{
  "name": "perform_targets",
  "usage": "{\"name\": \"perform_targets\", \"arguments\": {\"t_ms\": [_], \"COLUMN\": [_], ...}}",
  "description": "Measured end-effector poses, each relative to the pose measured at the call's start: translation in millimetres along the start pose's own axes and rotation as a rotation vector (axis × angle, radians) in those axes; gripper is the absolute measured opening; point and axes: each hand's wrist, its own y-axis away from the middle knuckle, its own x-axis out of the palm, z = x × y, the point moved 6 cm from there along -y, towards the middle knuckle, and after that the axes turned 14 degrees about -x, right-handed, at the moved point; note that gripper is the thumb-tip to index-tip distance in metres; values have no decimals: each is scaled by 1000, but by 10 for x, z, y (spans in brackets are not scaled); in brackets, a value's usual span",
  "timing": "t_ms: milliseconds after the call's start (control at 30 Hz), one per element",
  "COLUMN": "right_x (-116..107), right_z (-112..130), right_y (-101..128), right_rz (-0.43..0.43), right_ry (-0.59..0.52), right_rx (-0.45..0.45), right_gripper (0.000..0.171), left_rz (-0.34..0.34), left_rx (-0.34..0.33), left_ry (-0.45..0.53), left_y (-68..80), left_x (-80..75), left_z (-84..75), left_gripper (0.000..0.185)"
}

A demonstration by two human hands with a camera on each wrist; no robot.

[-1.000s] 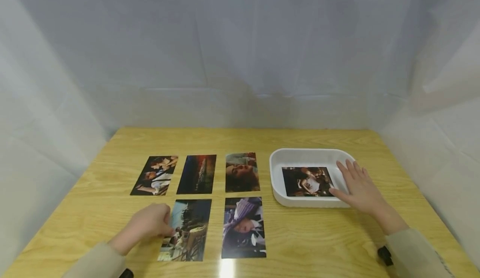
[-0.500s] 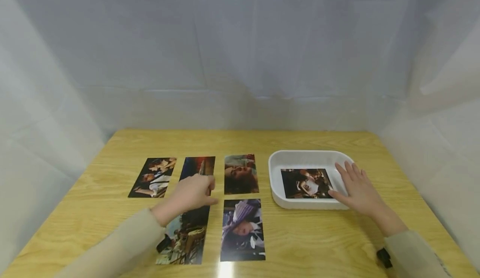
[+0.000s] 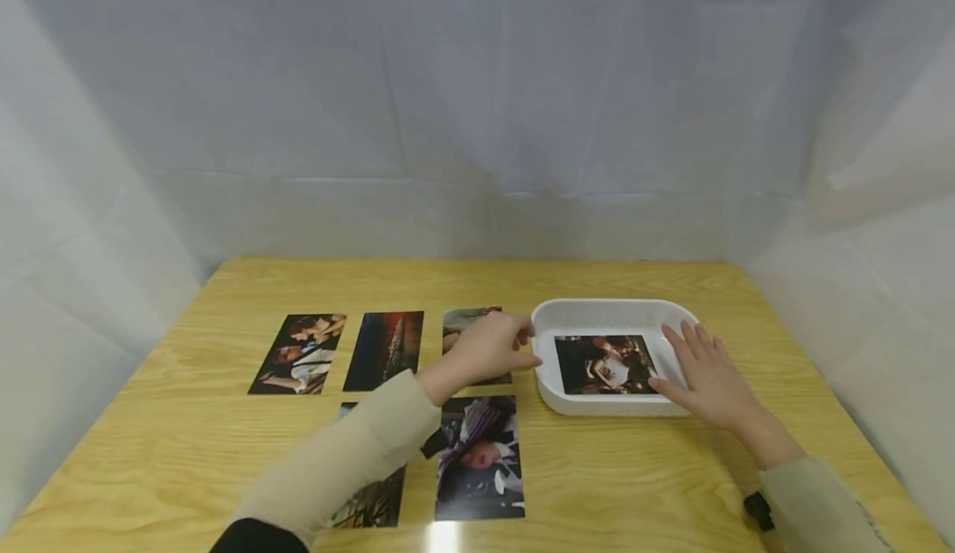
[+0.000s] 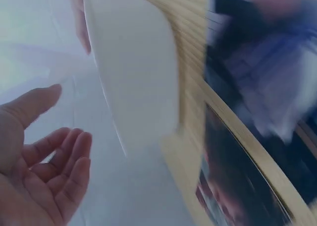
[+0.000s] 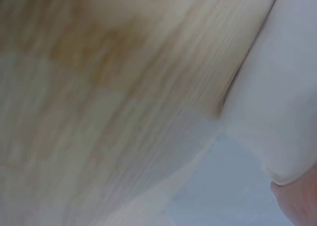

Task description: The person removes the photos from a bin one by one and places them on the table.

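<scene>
My left hand (image 3: pixel 481 347) reaches over the photo of a face (image 3: pixel 452 321) toward the left rim of a white plastic tray (image 3: pixel 548 379). In the left wrist view its thumb and loosely bent fingers (image 4: pixel 74 186) stand apart with nothing between them. My right hand (image 3: pixel 712 379) lies with spread, straight fingers over the tray's right rim. Its thumb overlaps the corner of a dark photo print (image 3: pixel 604 364) lying flat in the tray. In the right wrist view, a finger (image 5: pixel 299 198) shows at the tray's rim.
Left of the tray, several photos lie on the wooden table (image 3: pixel 597 478): a musician print (image 3: pixel 298 354), a dark red-blue print (image 3: pixel 384 350), a purple-toned print (image 3: pixel 481 462), and one partly under my left sleeve (image 3: pixel 373 503). White sheeting (image 3: pixel 477 105) surrounds the table's back and sides.
My left hand has moved right and away from me, from beside the lower left photo, across the prints, to the tray's left rim. My right hand stays at the tray. The photos have not moved.
</scene>
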Motion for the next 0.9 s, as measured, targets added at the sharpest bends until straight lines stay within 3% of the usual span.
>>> {"name": "perform_targets", "arguments": {"t_ms": [300, 500, 667, 900], "right_x": [6, 17, 6, -7], "right_z": [-5, -27, -33, -31], "right_y": [3, -1, -7, -7], "right_rz": [3, 8, -1, 5], "right_ry": [-6, 9, 18, 18], "right_rx": [9, 11, 8, 4], "right_gripper": [80, 80, 80, 80], "left_rz": [-49, -53, -46, -13], "left_rx": [76, 64, 60, 2], "left_ry": [144, 135, 63, -205], "left_y": [-365, -553, -675, -765], "left_x": [313, 514, 665, 885], "left_z": [-316, -442, -543, -578], "left_gripper": [50, 63, 72, 92]}}
